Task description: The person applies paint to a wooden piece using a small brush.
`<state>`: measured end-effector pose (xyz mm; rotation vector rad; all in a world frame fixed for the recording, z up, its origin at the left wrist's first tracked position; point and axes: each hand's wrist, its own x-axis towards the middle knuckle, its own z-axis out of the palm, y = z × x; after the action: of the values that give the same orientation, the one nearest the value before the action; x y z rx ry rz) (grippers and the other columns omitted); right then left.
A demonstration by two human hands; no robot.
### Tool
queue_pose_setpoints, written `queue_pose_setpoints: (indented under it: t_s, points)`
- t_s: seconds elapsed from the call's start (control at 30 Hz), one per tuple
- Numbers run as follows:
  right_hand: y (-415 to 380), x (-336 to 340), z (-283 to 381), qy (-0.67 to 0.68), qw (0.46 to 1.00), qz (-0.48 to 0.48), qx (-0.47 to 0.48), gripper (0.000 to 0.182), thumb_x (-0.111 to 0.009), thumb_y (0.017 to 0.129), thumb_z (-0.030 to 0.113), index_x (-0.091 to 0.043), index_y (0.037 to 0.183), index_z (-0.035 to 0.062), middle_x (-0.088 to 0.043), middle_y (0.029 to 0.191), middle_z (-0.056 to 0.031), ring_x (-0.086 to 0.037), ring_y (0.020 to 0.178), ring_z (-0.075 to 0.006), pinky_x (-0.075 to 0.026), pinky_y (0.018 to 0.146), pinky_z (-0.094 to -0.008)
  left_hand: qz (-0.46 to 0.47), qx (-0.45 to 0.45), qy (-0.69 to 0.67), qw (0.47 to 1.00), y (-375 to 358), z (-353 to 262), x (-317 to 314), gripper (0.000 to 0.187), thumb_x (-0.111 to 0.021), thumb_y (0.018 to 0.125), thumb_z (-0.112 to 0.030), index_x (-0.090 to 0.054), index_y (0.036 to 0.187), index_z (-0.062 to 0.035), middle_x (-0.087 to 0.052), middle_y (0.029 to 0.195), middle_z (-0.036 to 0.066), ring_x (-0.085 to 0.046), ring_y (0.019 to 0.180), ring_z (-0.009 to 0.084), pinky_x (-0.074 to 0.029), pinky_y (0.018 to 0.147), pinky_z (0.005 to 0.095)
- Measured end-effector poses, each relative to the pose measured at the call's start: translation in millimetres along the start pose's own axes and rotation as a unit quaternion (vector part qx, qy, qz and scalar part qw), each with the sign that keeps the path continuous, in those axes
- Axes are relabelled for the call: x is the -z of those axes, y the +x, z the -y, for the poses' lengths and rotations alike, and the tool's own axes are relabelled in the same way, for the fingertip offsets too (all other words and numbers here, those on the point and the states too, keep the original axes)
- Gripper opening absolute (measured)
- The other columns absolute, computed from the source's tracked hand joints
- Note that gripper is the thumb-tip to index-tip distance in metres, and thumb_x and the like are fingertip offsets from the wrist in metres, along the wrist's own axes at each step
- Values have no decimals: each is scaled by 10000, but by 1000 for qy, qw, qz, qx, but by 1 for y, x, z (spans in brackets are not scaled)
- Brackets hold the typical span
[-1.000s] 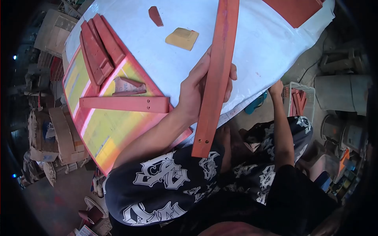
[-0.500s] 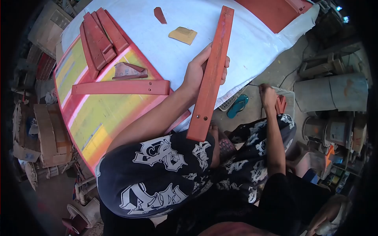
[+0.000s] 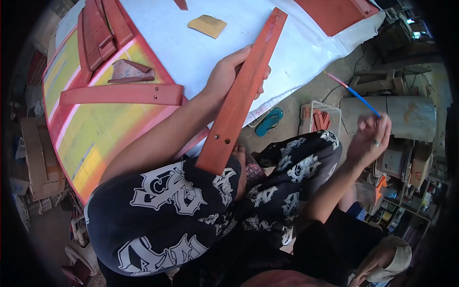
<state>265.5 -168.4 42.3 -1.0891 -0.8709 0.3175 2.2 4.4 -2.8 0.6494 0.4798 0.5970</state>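
Note:
My left hand (image 3: 224,76) is wrapped around a long red-painted wooden slat (image 3: 243,93), which slants from above the white-covered surface down over my lap. Two small holes show close to its lower end. Off to the right, my right hand (image 3: 367,139) is raised and somewhat blurred, its fingers closed on a slim paintbrush (image 3: 359,95) with a blue shaft and a reddish section toward its far end. Brush and slat are well apart. Another red slat with two holes (image 3: 122,94) lies on the yellow-and-red board (image 3: 114,126), left of my forearm.
Several red pieces (image 3: 98,40) and a curled sandpaper sheet (image 3: 129,71) lie on the board. A tan sandpaper piece (image 3: 207,26) rests on the white cover (image 3: 306,62). On the floor are a teal flip-flop (image 3: 269,121) and a white basket (image 3: 334,114) holding red pieces.
My right hand has risen from beside the basket and moved right, bringing the paintbrush into clear view. My left hand keeps its grip on the slat. The whole view has shifted.

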Motion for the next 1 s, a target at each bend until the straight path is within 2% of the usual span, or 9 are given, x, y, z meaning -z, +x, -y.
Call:
queue_pose_setpoints:
  t_s: [0.07, 0.2, 0.3, 0.53, 0.73, 0.83, 0.93, 1.0]
  points:
    - [17, -35, -8, 71, 997, 40, -18, 219, -536, 973, 173, -559, 1002, -43, -522, 756, -50, -485, 678, -122, -389, 580, -258, -5, 8, 0, 1000, -1, -1, -2, 385, -297, 1021, -355, -530, 1073, -53, -583, 804, 74, -568, 595, 134, -489, 540, 269]
    - [41, -71, -44, 152, 980, 77, -100, 205, -550, 971, 192, -580, 985, -10, -560, 758, -51, -532, 667, -141, -429, 630, -277, -11, 20, -5, 1000, -2, -2, -1, 394, -295, 1023, -361, -528, 1064, -45, -580, 804, 73, -568, 594, 131, -492, 545, 263]
    - [47, -84, -72, 150, 974, 91, -145, 214, -553, 972, 209, -586, 967, -2, -580, 773, -62, -560, 688, -156, -444, 645, -280, -20, 27, -4, 999, -3, -3, -3, 401, -294, 1024, -368, -527, 1056, -43, -579, 805, 71, -565, 590, 130, -495, 552, 261]
    - [80, -122, -101, 139, 974, 90, -155, 238, -570, 968, 246, -580, 930, 11, -596, 789, -78, -580, 697, -168, -456, 653, -284, -36, 42, -8, 998, -6, -6, -6, 406, -305, 1023, -382, -527, 1060, -44, -580, 807, 70, -564, 581, 133, -497, 557, 262]
    - [71, -134, -116, 124, 971, 127, -161, 230, -554, 979, 248, -567, 914, 28, -599, 786, -68, -568, 702, -147, -437, 647, -266, -42, 44, -5, 998, -8, -9, -9, 435, -308, 1017, -410, -524, 1089, -39, -581, 806, 72, -566, 569, 134, -495, 552, 261]
    - [70, -134, -119, 123, 970, 125, -166, 230, -552, 980, 247, -566, 921, 26, -598, 787, -65, -560, 700, -140, -434, 646, -264, -50, 30, -2, 998, -9, -9, -12, 465, -333, 1022, -416, -527, 1135, -9, -551, 801, 77, -521, 525, 91, -433, 450, 195]
    - [71, -132, -123, 123, 971, 124, -165, 230, -550, 981, 245, -566, 930, 22, -596, 797, -68, -556, 706, -137, -434, 647, -263, -42, 48, 2, 998, -9, -10, -9, 438, -296, 1018, -408, -513, 1121, -42, -577, 807, 78, -568, 573, 141, -494, 547, 274]
    - [71, -130, -125, 123, 970, 125, -166, 229, -548, 982, 242, -567, 933, 19, -596, 804, -70, -553, 710, -136, -436, 647, -264, -31, 39, 12, 999, -9, -9, -8, 436, -294, 1018, -402, -511, 1134, -42, -576, 808, 77, -568, 574, 142, -494, 547, 278]
